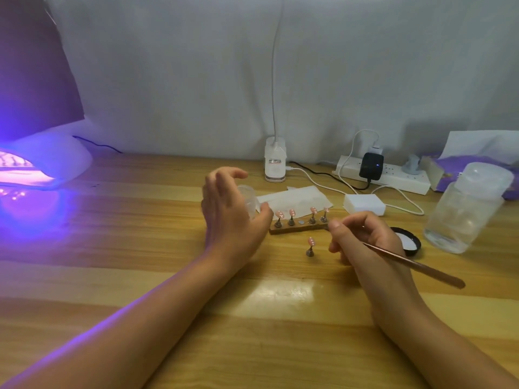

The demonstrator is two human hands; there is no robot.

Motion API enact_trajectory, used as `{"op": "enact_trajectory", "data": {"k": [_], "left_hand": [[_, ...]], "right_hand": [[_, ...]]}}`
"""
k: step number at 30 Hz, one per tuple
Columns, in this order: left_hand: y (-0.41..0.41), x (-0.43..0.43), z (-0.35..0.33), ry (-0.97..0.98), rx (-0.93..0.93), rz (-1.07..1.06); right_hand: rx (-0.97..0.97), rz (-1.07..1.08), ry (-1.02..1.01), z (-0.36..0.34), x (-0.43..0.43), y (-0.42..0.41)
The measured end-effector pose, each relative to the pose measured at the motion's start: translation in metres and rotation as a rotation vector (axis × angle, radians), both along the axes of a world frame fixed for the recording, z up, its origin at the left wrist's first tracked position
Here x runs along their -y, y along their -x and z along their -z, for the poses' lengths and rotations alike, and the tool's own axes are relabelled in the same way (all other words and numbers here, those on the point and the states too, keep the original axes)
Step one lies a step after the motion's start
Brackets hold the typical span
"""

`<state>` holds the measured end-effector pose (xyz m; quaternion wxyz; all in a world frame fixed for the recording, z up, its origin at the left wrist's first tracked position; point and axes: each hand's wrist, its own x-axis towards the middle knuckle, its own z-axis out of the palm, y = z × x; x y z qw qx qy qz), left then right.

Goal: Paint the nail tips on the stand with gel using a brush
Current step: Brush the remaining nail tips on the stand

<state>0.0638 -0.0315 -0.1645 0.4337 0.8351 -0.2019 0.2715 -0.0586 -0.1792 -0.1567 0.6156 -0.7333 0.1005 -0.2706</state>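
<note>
Left hand (230,211): raised on edge over the table (140,248), fingers loosely curved and spread, thumb near a small clear jar (250,202). The jar sits in the curve of the palm; whether the fingers actually grip it or only cup around it cannot be told, as the hand hides the contact.

Right hand (362,240): fingers curled, pinching a brush (407,261) between thumb and fingertips. Handle runs back to the right, past the wrist; the bristle end points left toward the stand and is hidden by the fingers.

Stand (297,228): one dark wooden strip, lying between the two hands. Count on it: four nail tips (292,212), pink, each on its own small holder, plus one bare slot in the middle. A fifth nail tip on a holder (311,247) stands apart on the table, just in front of the stand and beside the right hand.

Other items, one each: curing lamp (42,167) glowing purple, far left; clip lamp (275,164) at the back; power strip (387,175); white block (364,204); black lid (408,241); large clear bottle (463,209) at right; sheet of paper (295,200) behind the stand.
</note>
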Motion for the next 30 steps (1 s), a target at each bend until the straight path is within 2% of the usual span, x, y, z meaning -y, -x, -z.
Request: {"op": "enact_trajectory", "data": {"k": [3, 6, 10, 14, 19, 30], "left_hand": [[0.02, 0.003, -0.002, -0.124, 0.115, 0.287], [0.031, 0.008, 0.001, -0.253, 0.029, 0.459], [0.03, 0.008, 0.003, -0.37, -0.067, 0.48], [0.029, 0.009, 0.005, -0.441, -0.066, 0.479], [0.025, 0.008, 0.004, -0.382, -0.132, 0.542], [0.025, 0.006, 0.004, -0.376, -0.119, 0.575]], "right_hand": [[-0.046, 0.045, -0.018, 0.002, 0.002, -0.001], [-0.048, 0.089, -0.035, 0.002, 0.003, -0.001], [-0.07, 0.102, -0.021, 0.002, 0.005, -0.002], [-0.08, 0.072, -0.039, 0.003, 0.004, -0.003], [-0.098, 0.026, -0.035, 0.002, 0.003, -0.002], [-0.067, 0.008, -0.006, -0.002, -0.001, 0.001]]}}
